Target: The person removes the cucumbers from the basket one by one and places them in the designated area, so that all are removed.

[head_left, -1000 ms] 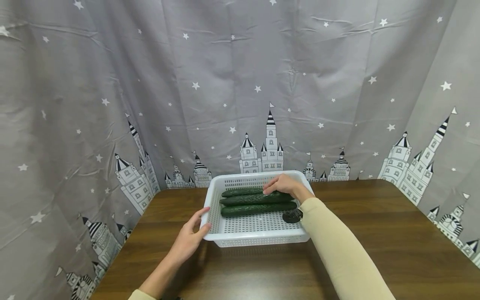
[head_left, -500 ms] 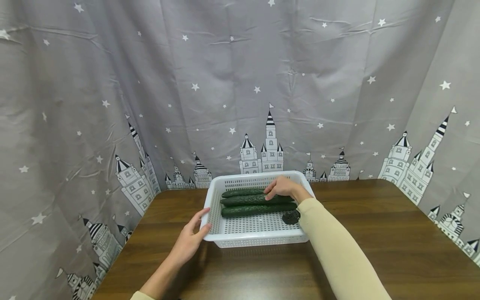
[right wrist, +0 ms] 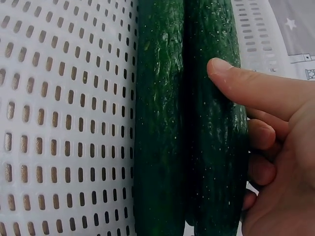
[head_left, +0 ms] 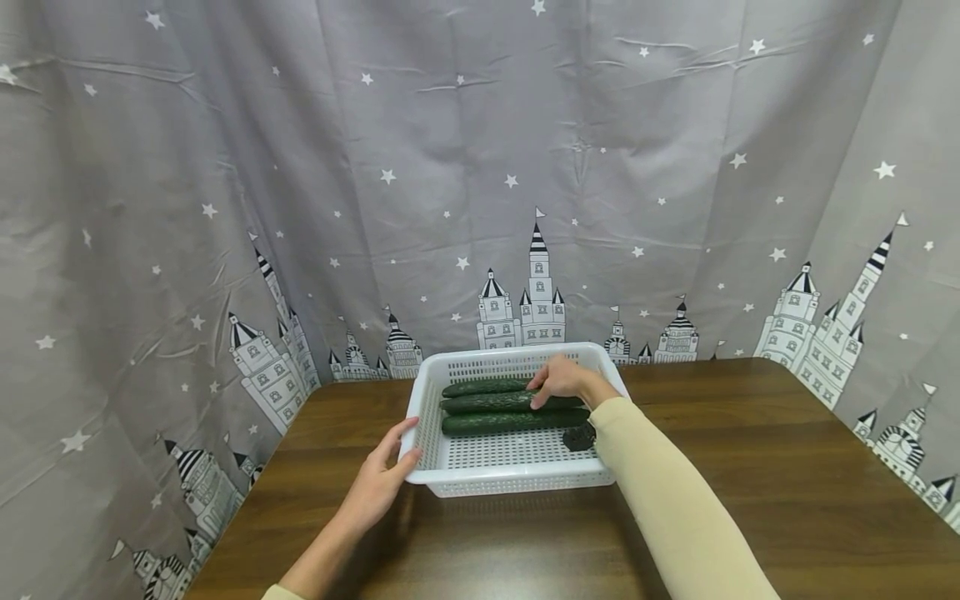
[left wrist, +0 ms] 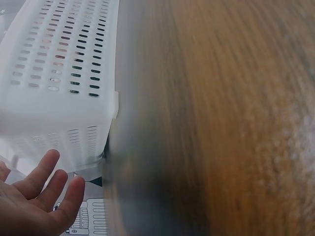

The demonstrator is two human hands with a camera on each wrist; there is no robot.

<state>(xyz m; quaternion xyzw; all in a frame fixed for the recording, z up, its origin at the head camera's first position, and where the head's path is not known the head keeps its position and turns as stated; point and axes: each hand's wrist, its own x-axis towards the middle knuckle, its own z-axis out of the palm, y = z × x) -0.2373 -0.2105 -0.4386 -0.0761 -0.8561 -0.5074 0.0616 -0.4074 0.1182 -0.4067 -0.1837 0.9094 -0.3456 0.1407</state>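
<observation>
Three long dark green cucumbers lie side by side in a white perforated plastic basket (head_left: 517, 472). My right hand (head_left: 562, 379) grips the middle cucumber (head_left: 483, 402), with the thumb on its near side and the fingers curled against its far side, as the right wrist view shows. The near cucumber (right wrist: 160, 118) lies close beside it. Part of the far cucumber (head_left: 480, 387) is hidden by the right hand. My left hand (head_left: 378, 473) rests at the basket's left end, thumb and forefinger touching the rim; its fingers extend loosely spread in the left wrist view.
The basket stands on a brown wooden table (head_left: 712, 467), close to its back edge. Behind hangs a grey curtain (head_left: 420, 167) printed with stars and castles. A dark lumpy object (head_left: 578, 437) shows beneath the right wrist, over the basket's near right part.
My right hand has shifted slightly toward me, its thumb moving lower over the middle cucumber's near side. My left hand and the basket have stayed in place.
</observation>
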